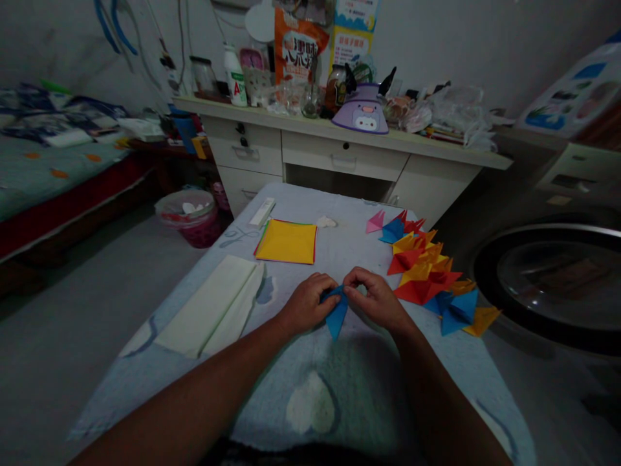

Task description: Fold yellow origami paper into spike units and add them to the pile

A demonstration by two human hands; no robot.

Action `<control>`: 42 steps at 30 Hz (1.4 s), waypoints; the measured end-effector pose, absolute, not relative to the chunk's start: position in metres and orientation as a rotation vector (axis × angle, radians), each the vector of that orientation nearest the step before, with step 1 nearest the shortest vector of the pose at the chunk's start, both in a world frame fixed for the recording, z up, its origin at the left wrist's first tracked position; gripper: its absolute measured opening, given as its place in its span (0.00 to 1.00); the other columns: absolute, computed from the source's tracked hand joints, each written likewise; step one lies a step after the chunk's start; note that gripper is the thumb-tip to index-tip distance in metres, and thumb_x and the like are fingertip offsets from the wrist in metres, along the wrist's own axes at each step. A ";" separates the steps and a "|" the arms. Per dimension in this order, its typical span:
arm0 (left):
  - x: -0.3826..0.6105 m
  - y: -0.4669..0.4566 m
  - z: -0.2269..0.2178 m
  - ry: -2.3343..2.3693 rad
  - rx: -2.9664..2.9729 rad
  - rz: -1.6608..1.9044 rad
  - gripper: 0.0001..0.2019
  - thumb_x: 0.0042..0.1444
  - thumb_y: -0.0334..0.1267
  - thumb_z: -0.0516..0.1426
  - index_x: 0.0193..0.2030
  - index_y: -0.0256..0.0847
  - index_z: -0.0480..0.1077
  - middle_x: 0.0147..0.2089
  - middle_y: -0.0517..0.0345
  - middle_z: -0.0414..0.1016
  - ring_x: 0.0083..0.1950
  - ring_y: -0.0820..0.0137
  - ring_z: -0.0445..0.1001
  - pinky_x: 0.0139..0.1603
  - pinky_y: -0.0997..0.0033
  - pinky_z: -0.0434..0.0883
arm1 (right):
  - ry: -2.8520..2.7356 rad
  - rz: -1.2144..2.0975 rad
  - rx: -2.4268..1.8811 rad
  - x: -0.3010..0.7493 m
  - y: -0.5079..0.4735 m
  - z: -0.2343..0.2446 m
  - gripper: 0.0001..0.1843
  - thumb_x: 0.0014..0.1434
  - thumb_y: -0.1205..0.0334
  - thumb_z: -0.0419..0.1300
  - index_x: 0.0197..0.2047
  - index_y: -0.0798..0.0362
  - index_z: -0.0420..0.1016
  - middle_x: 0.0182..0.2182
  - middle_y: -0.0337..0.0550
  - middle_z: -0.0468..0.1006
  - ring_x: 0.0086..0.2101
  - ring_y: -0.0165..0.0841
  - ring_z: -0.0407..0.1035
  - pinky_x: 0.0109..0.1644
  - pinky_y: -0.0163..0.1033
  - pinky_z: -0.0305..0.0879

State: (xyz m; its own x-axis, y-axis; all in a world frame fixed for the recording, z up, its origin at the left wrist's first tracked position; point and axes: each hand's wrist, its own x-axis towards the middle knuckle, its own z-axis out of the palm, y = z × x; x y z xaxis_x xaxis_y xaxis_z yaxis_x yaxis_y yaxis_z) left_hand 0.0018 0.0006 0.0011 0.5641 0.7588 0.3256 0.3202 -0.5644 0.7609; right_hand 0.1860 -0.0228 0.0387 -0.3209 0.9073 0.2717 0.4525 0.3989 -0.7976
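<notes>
Between my hands, over the middle of the cloth-covered table [272, 388], is a folded piece of blue paper [337, 318], its pointed end toward me. My left hand [310, 301] pinches its left side, thumb on top. At its upper right edge, my right hand [371, 294] has thumb and forefinger closed on the paper. Beyond my left hand lies a stack of square coloured paper [287, 242], yellow on top, with red and green edges showing. To the right spreads a pile of folded paper cranes [422, 262] in red, orange, yellow, blue and pink.
A folded pale cloth or paper sheet [213, 304] lies left on the table, with a small white box [262, 212] behind. A cluttered white desk [310, 139] stands at the back, a washing machine [548, 259] at right, a bin [191, 220] on the floor.
</notes>
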 end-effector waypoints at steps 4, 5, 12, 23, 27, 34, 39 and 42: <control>0.002 0.000 0.004 0.878 2.117 0.868 0.05 0.55 0.38 0.55 0.32 0.40 0.68 0.32 0.58 0.69 0.39 0.66 0.67 0.41 0.67 0.63 | -1.905 0.791 -1.115 0.187 -0.022 0.039 0.06 0.59 0.63 0.57 0.30 0.53 0.69 0.27 0.37 0.69 0.31 0.29 0.64 0.37 0.34 0.61; 0.002 0.000 0.005 0.885 2.104 0.864 0.05 0.55 0.39 0.55 0.33 0.40 0.68 0.33 0.58 0.69 0.39 0.66 0.67 0.41 0.67 0.63 | -1.891 0.777 -1.116 0.188 -0.022 0.038 0.07 0.59 0.63 0.57 0.30 0.53 0.69 0.27 0.37 0.69 0.30 0.29 0.64 0.37 0.34 0.60; 0.000 0.002 0.001 0.900 1.931 0.843 0.05 0.53 0.39 0.57 0.32 0.39 0.70 0.32 0.59 0.69 0.37 0.67 0.67 0.39 0.69 0.63 | -1.735 0.904 -1.202 0.196 -0.021 0.035 0.09 0.61 0.58 0.57 0.34 0.52 0.73 0.29 0.38 0.73 0.33 0.32 0.67 0.40 0.36 0.62; -0.003 0.008 -0.008 0.654 1.775 0.960 0.09 0.57 0.41 0.56 0.40 0.39 0.73 0.43 0.53 0.69 0.48 0.64 0.68 0.52 0.63 0.64 | -1.861 0.879 -1.108 0.197 -0.016 0.030 0.10 0.63 0.61 0.55 0.44 0.49 0.76 0.38 0.42 0.72 0.41 0.34 0.68 0.48 0.41 0.62; -0.003 0.009 -0.010 0.648 1.750 0.969 0.10 0.56 0.39 0.57 0.43 0.41 0.75 0.51 0.50 0.67 0.56 0.60 0.65 0.59 0.58 0.61 | -2.009 0.879 -1.013 0.192 -0.021 0.036 0.15 0.63 0.63 0.55 0.52 0.45 0.74 0.44 0.44 0.68 0.48 0.36 0.65 0.56 0.45 0.59; -0.004 0.008 -0.007 0.719 1.769 0.948 0.10 0.54 0.36 0.59 0.44 0.43 0.74 0.55 0.50 0.66 0.61 0.59 0.62 0.61 0.57 0.60 | -2.106 0.828 -1.081 0.188 -0.026 0.043 0.09 0.62 0.66 0.57 0.41 0.46 0.76 0.53 0.45 0.65 0.57 0.38 0.59 0.63 0.51 0.51; -0.008 0.008 0.002 0.842 1.521 1.010 0.20 0.51 0.39 0.61 0.52 0.44 0.68 0.54 0.50 0.68 0.55 0.61 0.67 0.51 0.61 0.67 | -2.048 0.781 -1.100 0.188 -0.027 0.046 0.05 0.59 0.68 0.57 0.36 0.48 0.73 0.55 0.45 0.65 0.58 0.40 0.58 0.63 0.52 0.51; -0.013 0.013 0.002 0.846 1.288 1.081 0.16 0.56 0.44 0.58 0.50 0.44 0.68 0.50 0.52 0.71 0.52 0.63 0.70 0.49 0.64 0.68 | -1.920 0.785 -1.055 0.189 -0.027 0.048 0.04 0.58 0.68 0.57 0.36 0.49 0.71 0.54 0.46 0.67 0.57 0.40 0.60 0.61 0.50 0.54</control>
